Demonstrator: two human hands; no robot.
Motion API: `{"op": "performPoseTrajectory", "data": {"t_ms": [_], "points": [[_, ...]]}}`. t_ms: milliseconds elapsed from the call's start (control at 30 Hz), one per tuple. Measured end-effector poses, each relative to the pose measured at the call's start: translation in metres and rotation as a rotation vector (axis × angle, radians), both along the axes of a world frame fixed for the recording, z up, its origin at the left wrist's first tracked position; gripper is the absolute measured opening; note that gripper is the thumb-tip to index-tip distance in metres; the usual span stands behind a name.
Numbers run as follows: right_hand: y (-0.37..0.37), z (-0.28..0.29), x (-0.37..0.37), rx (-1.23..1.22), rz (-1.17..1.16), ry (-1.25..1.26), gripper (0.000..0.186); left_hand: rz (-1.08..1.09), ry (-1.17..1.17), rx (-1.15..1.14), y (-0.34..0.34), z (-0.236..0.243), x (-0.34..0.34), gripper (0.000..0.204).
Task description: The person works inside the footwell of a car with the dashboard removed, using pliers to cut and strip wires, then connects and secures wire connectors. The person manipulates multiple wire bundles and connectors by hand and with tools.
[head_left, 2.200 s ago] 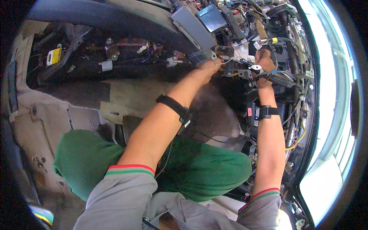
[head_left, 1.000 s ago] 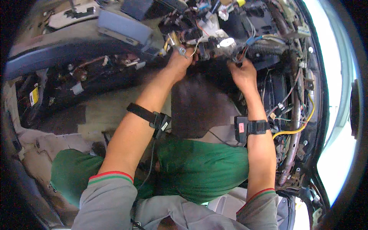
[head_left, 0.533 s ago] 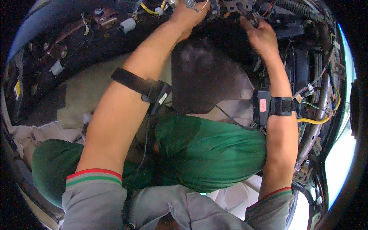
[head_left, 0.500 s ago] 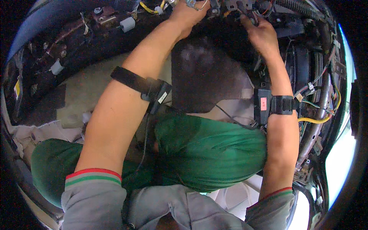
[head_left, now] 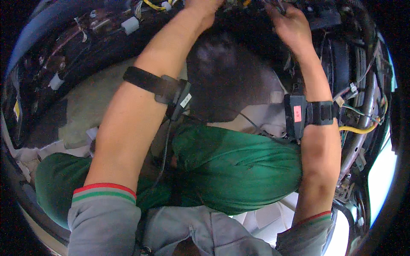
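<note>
On the far side, your right hand (head_left: 294,29) curls, your left hand (head_left: 204,7) is cropped; neither grip can be told. You wear two black armbands (head_left: 143,80).

The right hand (head_left: 294,29) lies between the left hand (head_left: 204,7) and the tube (head_left: 353,148) farther right.

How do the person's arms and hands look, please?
Short grey sleeves edged red and green; each forearm wears a black strap carrying a dark box, labelled white on the left, pink on the right. A thin cable leaves the left box. The visible hands look bare.
</note>
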State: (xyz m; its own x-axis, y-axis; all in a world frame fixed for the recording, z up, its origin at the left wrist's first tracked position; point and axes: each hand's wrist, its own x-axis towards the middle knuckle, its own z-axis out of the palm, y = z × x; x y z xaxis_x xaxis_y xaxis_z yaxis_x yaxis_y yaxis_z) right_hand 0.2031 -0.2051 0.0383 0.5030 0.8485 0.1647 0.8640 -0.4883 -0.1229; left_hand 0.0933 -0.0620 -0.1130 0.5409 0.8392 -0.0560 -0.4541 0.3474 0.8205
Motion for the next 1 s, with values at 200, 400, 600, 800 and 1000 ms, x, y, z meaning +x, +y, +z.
{"op": "performPoseTrajectory", "data": {"t_ms": [200, 400, 600, 800, 1000], "points": [[0.005, 0.010, -0.037, 0.048, -0.101, 0.150, 0.016, -0.080, 0.018, 0.208, 0.028, -0.018, -0.008, 0.036], [0.011, 0.009, -0.026, 0.009, 0.022, 0.025, 0.019, -0.115, 0.450, 0.734, 0.041, -0.028, -0.015, 0.036], [0.006, 0.002, -0.019, 0.115, -0.051, -0.030, 0.021, -0.277, 0.585, 0.943, 0.023, -0.003, -0.034, 0.032], [0.008, 0.010, -0.022, 0.023, -0.115, 0.010, 0.023, -0.268, 0.597, 0.837, 0.018, 0.009, -0.038, 0.034], [0.005, 0.011, -0.022, 0.104, -0.077, 0.052, 0.023, -0.317, 0.604, 0.909, 0.031, -0.006, -0.037, 0.040]]}}
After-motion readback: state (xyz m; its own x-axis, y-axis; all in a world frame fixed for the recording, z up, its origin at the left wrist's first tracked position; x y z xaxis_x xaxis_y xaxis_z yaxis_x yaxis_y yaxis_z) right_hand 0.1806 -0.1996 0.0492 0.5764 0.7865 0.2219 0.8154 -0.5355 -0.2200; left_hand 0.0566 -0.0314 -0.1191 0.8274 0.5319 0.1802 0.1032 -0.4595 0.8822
